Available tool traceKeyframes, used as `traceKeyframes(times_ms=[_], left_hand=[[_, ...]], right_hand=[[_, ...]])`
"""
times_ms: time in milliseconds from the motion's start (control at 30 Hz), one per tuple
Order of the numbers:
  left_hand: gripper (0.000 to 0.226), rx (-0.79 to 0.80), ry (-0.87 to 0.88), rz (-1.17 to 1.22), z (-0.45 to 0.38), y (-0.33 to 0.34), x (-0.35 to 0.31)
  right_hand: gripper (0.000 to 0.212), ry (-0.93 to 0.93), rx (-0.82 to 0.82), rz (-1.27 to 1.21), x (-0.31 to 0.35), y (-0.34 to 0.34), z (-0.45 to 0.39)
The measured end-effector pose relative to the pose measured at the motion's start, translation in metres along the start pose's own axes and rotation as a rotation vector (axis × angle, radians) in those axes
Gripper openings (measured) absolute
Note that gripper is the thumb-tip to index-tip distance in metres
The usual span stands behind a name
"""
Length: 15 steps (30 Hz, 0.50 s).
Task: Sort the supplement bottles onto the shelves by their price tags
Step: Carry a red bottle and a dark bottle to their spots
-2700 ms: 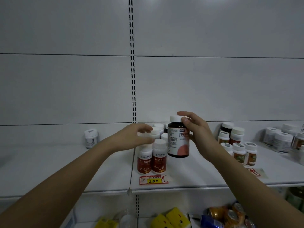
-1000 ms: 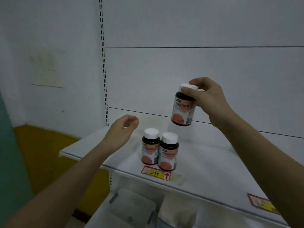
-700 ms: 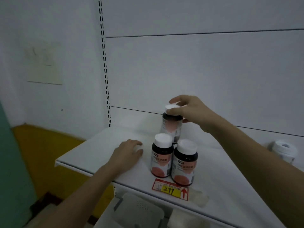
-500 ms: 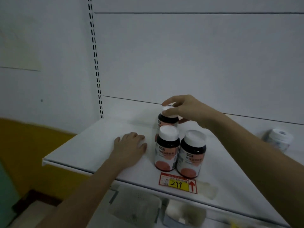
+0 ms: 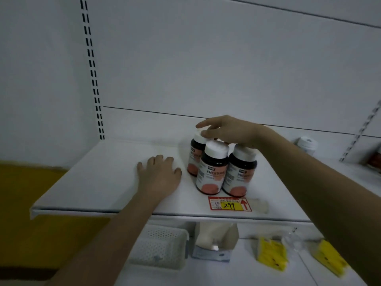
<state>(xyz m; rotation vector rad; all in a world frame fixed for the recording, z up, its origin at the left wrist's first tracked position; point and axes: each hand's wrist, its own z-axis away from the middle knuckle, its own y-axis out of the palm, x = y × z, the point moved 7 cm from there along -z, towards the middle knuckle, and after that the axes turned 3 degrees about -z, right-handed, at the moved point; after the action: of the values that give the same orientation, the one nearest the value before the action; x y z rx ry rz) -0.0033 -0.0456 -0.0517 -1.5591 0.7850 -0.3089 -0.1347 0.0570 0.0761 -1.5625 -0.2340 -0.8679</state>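
White shelf (image 5: 107,182) spans the view, front lip facing the camera, mounted against a white panelled back wall (image 5: 206,58) with a slotted upright (image 5: 92,65) at left. Left hand (image 5: 159,176) lies palm-down on the shelf surface, fingers straight and slightly spread, holding nothing, just left of the bottle group. Right hand (image 5: 224,131) reaches over the group from the right; fingertips curl down onto the white cap of the rear bottle (image 5: 194,162), thumb side hidden, so whether it is a grip or only a touch cannot be told for certain; fingers look narrowly set around the cap. Three dark supplement bottles with white caps and white-and-coral labels stand upright near the shelf's front: rear bottle at back left, front left bottle (image 5: 212,168) and front right bottle (image 5: 241,172) side by side, touching or nearly so. Red-and-yellow price tag (image 5: 229,203) reading 299 lies flat on the shelf just in front of the two front bottles. White-capped jar (image 5: 306,144) stands well apart at far right. Lower shelf: white perforated basket (image 5: 158,246), a small open box (image 5: 214,244), yellow packets (image 5: 272,254).
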Motion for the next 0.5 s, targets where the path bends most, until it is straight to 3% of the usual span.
traceKeyframes(times_ms=[100,267,367,500], left_hand=[[0.051,-0.031,-0.051,0.134,0.002,-0.01,0.005],[0.041,-0.309,-0.092,0.306,0.008,-0.076,-0.004],[0.038,-0.457,-0.01,0.352,0.018,-0.125,-0.053],[0.037,-0.513,0.134,0.404,0.04,-0.155,-0.152]], right_hand=[[0.039,-0.023,-0.096,0.024,0.006,-0.018,0.017],[0.027,-0.081,-0.262,0.019,-0.007,-0.075,0.067],[0.022,-0.092,-0.35,0.022,-0.035,-0.106,0.099],[0.019,-0.086,-0.378,0.012,-0.085,-0.14,0.141]])
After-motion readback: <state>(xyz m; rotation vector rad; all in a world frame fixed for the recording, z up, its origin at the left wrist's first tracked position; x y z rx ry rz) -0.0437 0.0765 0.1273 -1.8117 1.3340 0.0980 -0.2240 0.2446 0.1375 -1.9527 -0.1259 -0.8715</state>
